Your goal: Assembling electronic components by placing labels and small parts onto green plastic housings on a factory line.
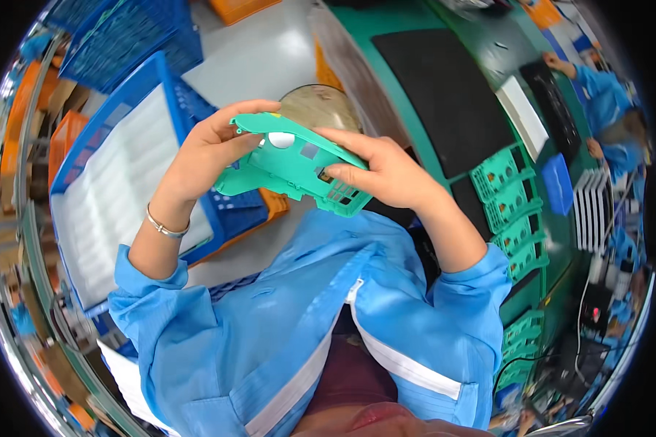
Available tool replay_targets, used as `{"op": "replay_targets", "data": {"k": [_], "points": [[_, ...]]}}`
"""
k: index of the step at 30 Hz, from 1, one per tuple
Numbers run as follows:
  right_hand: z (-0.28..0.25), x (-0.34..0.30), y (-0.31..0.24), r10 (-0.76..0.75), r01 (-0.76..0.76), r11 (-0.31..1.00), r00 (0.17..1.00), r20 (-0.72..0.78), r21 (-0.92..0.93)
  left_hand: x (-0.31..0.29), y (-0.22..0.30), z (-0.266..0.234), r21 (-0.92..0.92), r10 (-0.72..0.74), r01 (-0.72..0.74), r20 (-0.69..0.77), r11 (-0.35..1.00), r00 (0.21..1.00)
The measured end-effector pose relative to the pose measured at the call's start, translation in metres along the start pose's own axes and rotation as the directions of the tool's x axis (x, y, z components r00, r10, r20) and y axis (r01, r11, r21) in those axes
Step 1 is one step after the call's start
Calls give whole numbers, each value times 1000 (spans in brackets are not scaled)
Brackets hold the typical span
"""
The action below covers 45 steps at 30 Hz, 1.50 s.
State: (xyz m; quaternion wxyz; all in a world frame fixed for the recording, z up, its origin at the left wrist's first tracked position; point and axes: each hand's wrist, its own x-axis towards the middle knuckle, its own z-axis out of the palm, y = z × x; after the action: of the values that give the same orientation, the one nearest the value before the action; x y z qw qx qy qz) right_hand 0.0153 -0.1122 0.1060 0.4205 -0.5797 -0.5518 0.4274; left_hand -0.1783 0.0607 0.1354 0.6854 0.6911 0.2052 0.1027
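Here, the left hand (210, 149) and right hand (386, 171) both grasp a green plastic panel (291, 164), fingers (342, 138) curled over its edges, above a blue crate (157, 80).

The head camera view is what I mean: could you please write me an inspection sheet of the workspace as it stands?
Surface: green workbench at right with a black rectangular mat.
Job's things: flat teal moulded plastic frame with cut-out openings, held up in front of the chest.
Clutter: row of similar teal plastic frames along the bench edge; blue plastic crate holding white sheets at left; round brownish disc behind the frame.
Grippers: left hand and right hand grip the frame's opposite ends.
Cables: black cables at lower right.
Surroundings: grey floor; a person in blue at far right.
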Motion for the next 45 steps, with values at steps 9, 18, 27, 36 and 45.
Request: {"op": "replay_targets", "data": {"k": [9, 18, 27, 36, 45], "points": [[-101, -50, 119, 382, 70, 887, 445, -810, 457, -33, -60, -193, 437, 163, 283, -740, 854, 652], [-176, -29, 178, 400, 418, 717, 409, -820, 558, -57, -214, -155, 901, -318, 429, -388, 67, 865], [-180, -55, 176, 184, -207, 972, 390, -902, 109, -70, -228, -167, 808, -152, 490, -466, 328, 871], [-62, -15, 154, -106, -348, 287, 914, -391, -892, -128, -40, -191, 652, 598, 720, -682, 237, 421], [-54, 0, 152, -185, -340, 102, 917, -353, -935, -422, 59, -219, 421, 786, 664, -298, 618, -542]]}}
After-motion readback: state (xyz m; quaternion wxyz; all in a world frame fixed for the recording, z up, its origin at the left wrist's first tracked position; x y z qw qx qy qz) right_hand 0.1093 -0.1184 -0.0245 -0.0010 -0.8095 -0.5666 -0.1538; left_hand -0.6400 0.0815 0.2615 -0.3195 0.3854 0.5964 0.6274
